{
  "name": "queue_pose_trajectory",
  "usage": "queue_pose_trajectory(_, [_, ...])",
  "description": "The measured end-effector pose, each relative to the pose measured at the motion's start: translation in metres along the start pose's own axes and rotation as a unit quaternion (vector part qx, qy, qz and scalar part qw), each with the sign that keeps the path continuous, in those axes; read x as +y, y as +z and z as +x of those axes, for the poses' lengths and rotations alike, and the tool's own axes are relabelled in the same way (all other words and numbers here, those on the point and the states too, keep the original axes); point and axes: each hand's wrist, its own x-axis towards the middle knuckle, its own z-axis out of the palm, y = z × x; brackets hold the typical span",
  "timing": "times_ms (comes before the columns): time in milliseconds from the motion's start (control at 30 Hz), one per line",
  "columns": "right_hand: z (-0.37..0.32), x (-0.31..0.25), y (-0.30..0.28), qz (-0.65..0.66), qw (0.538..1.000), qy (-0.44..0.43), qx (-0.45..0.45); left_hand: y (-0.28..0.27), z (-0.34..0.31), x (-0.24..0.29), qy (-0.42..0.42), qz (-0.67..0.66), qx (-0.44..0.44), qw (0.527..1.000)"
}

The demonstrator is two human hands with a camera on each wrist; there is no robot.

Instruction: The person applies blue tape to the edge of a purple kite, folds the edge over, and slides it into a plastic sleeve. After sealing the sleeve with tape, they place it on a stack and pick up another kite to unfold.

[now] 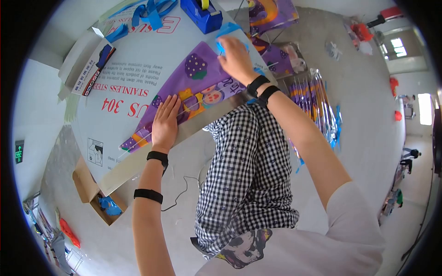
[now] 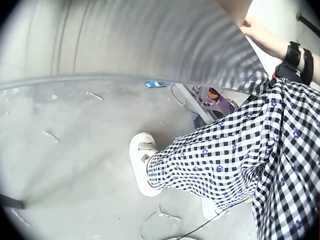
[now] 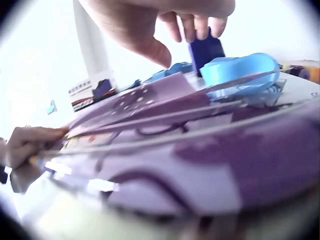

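A purple sheet (image 1: 202,69) printed with berries and cartoon figures lies folded into a long triangle along the near edge of a round board (image 1: 122,119). My left hand (image 1: 165,122) rests flat on it with fingers extended, left of its middle. The right hand (image 1: 237,57) is over the sheet's far right end, beside a light blue ribbon (image 1: 228,30). In the right wrist view, that hand's fingers (image 3: 187,27) hang loosely bent above the ribbon loop (image 3: 245,70), apart from the thumb, with nothing between them.
A blue tape dispenser (image 1: 202,17), a tape box (image 1: 93,62) and more blue ribbon (image 1: 154,13) sit on the board. Bundled purple packs (image 1: 313,101) lie at the right. An open cardboard box (image 1: 87,188) stands on the floor at lower left, near a black cord (image 1: 184,186).
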Motion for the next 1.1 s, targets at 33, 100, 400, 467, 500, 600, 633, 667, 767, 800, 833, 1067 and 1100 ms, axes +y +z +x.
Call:
queue_pose_trajectory(33, [0.006, 0.014, 0.003, -0.069, 0.996, 0.034, 0.049, 0.0, -0.001, 0.0, -0.001, -0.002, 0.001, 1.0])
queue_pose_trajectory(100, [0.008, 0.035, 0.005, -0.097, 0.988, 0.107, -0.053, -0.002, 0.0, 0.001, -0.001, -0.007, 0.002, 1.0])
queue_pose_trajectory(400, [0.018, 0.109, -0.008, 0.482, 0.76, 0.429, 0.079, -0.002, -0.001, 0.001, 0.002, -0.01, -0.008, 1.0])
queue_pose_trajectory(467, [0.017, 0.129, -0.029, 0.594, 0.626, 0.487, 0.133, -0.003, -0.001, 0.001, 0.002, -0.014, -0.01, 1.0])
queue_pose_trajectory(500, [0.015, 0.15, -0.037, 0.641, 0.561, 0.501, 0.153, -0.003, -0.001, 0.002, 0.002, -0.014, -0.012, 1.0])
queue_pose_trajectory(600, [0.017, 0.191, -0.086, 0.681, 0.512, 0.475, 0.222, -0.005, 0.0, 0.001, 0.003, -0.01, -0.015, 1.0])
queue_pose_trajectory(633, [0.021, 0.204, -0.101, 0.678, 0.507, 0.466, 0.257, -0.004, 0.0, 0.001, 0.003, -0.009, -0.016, 1.0])
queue_pose_trajectory(667, [0.026, 0.215, -0.119, 0.67, 0.515, 0.459, 0.274, -0.003, 0.0, 0.001, 0.002, -0.008, -0.015, 1.0])
queue_pose_trajectory(767, [0.044, 0.254, -0.168, 0.645, 0.557, 0.422, 0.308, -0.005, 0.0, 0.001, 0.002, -0.016, -0.014, 1.0])
queue_pose_trajectory(800, [0.05, 0.27, -0.185, 0.651, 0.577, 0.396, 0.293, -0.005, 0.0, 0.001, 0.002, -0.019, -0.013, 1.0])
queue_pose_trajectory(833, [0.056, 0.286, -0.202, 0.657, 0.595, 0.37, 0.277, -0.005, 0.0, 0.001, 0.002, -0.021, -0.012, 1.0])
queue_pose_trajectory(1067, [0.076, 0.07, -0.128, 0.682, 0.664, 0.25, 0.178, -0.006, 0.0, -0.001, 0.004, -0.034, -0.006, 0.999])
queue_pose_trajectory(1100, [0.069, 0.022, -0.114, 0.48, 0.843, 0.23, 0.081, -0.005, 0.0, -0.001, 0.002, -0.036, -0.002, 0.999])
